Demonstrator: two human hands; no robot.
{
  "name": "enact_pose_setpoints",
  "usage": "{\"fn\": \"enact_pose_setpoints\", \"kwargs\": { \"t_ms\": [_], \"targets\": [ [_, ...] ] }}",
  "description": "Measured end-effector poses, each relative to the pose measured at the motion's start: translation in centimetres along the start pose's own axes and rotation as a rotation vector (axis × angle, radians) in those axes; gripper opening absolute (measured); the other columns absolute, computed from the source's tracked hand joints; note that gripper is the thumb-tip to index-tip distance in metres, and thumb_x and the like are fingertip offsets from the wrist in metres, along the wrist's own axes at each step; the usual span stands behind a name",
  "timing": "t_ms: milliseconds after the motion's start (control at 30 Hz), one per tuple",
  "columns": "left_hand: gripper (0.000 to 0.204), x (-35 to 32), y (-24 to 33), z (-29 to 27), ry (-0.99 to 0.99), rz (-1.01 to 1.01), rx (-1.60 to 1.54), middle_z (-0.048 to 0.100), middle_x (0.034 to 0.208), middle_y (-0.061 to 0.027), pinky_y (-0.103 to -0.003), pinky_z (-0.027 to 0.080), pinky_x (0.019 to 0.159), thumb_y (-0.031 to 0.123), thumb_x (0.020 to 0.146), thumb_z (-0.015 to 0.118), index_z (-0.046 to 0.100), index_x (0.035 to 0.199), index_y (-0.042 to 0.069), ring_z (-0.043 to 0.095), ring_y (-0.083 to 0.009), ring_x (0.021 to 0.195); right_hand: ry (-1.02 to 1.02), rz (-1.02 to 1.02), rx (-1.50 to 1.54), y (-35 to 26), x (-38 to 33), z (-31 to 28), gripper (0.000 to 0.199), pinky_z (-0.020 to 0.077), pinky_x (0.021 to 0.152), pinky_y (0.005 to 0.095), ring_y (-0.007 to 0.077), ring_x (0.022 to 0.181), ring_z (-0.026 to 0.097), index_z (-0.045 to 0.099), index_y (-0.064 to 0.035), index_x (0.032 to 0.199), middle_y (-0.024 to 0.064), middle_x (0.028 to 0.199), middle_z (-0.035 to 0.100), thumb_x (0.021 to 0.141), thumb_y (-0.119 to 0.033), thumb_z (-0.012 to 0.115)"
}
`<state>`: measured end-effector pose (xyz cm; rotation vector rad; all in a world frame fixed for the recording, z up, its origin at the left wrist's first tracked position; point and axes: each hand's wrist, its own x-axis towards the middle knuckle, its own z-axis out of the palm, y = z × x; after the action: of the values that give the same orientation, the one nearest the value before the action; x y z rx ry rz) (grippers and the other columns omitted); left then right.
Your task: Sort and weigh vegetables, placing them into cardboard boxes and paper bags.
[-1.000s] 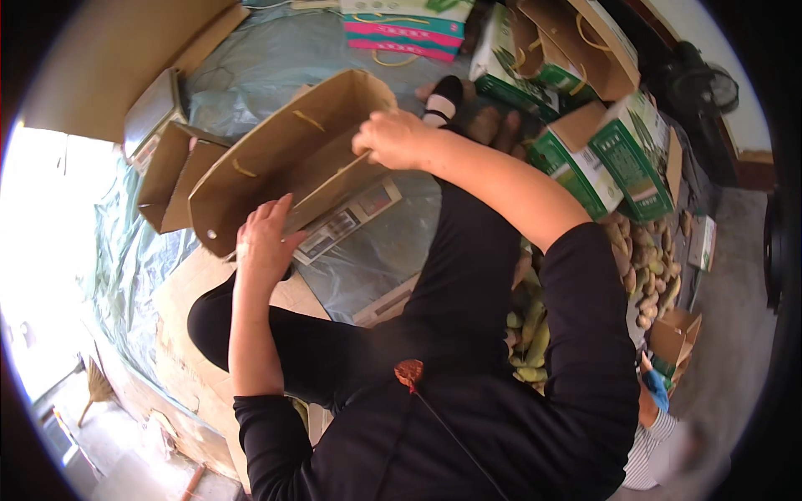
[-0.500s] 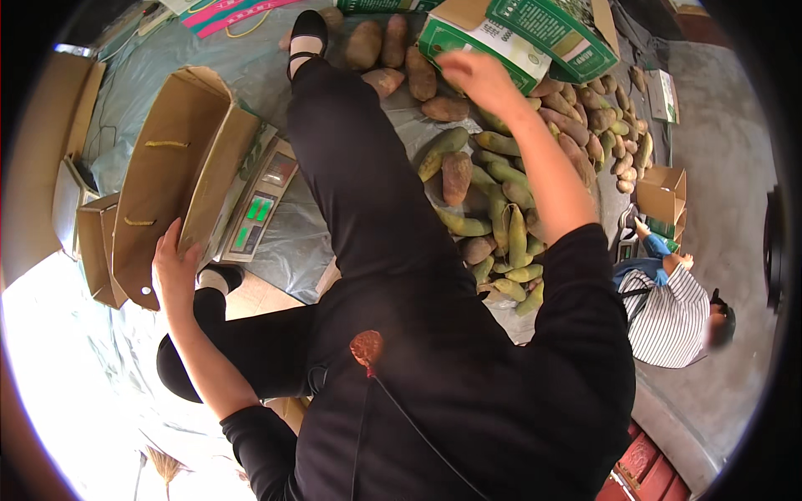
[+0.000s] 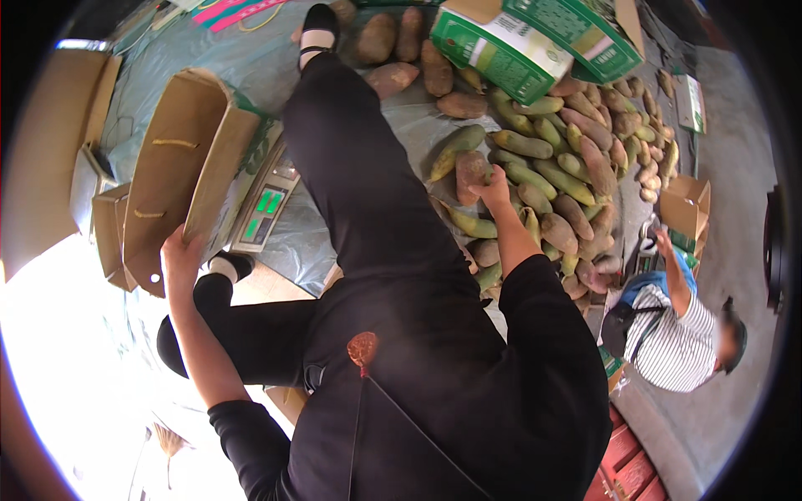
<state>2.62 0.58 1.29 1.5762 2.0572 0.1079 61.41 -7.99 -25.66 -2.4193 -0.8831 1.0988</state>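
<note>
My left hand [image 3: 181, 257] is closed on the lower edge of an open cardboard box [image 3: 171, 146] with yellow cord handles. That box is tilted on its side and rests against a scale [image 3: 269, 196] with lit green displays. Out to the right, my right hand [image 3: 494, 190] has its fingers curled against the right side of a reddish-brown root vegetable [image 3: 469, 171]. The root lies on the near-left part of a pile of long green radishes [image 3: 522, 144] and brownish roots. How far the fingers wrap under it is hidden.
Green-and-white cartons [image 3: 501, 50] stand behind the pile. More brown roots [image 3: 409, 37] lie near my shoe. A person in a striped shirt [image 3: 677, 338] is at the right, near a small open box [image 3: 685, 204]. A plastic sheet [image 3: 292, 238] covers the ground.
My right hand has come down from beside the green cartons to the reddish-brown root. My left hand stays at the box edge. The person at right has raised an arm. The view has shifted slightly.
</note>
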Motion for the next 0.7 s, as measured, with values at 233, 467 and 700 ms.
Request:
{"fn": "enact_pose_setpoints", "kwargs": {
  "t_ms": [233, 467, 700],
  "targets": [
    [0.030, 0.8, 0.6, 0.5, -0.023, -0.052, -0.034, 0.066, 0.086, -0.0219, -0.038, 0.050, 0.075, 0.014, 0.077, 0.062, 0.066, 0.104, 0.000, 0.066, -0.0349, 0.081, 0.053, -0.043, 0.064, 0.2, 2.6, 1.8, 0.103, 0.0429, 0.098, 0.0411, 0.0296, 0.119, 0.051, 0.033, -0.0091, 0.141, 0.0153, 0.130, 0.050, 0.054, -0.010, 0.088],
    [0.028, 0.3, -1.1, 0.8, 0.025, -0.020, -0.003, 0.066, 0.092, -0.0211, -0.041, 0.050, 0.077, 0.016, 0.078, 0.065, 0.067, 0.104, 0.004, 0.063, -0.0372, 0.087, 0.093, -0.127, -0.101, -2.6, 0.2, 2.4, 0.089, 0.0470, 0.090, 0.0431, 0.0316, 0.108, 0.060, 0.045, -0.0100, 0.128, 0.0133, 0.116, 0.062, 0.051, -0.019, 0.089],
    [0.022, -0.1, -0.6, 0.4, -0.012, -0.037, 0.082, 0.065, 0.090, -0.0188, -0.043, 0.049, 0.079, 0.016, 0.081, 0.063, 0.067, 0.099, 0.005, 0.062, -0.0377, 0.090, 0.050, -0.673, 0.057, -16.8, 0.2, -1.5, 0.082, 0.0479, 0.088, 0.0355, 0.0236, 0.100, 0.059, 0.048, -0.0006, 0.124, 0.0124, 0.109, 0.062, 0.053, -0.014, 0.088]
  ]
}}
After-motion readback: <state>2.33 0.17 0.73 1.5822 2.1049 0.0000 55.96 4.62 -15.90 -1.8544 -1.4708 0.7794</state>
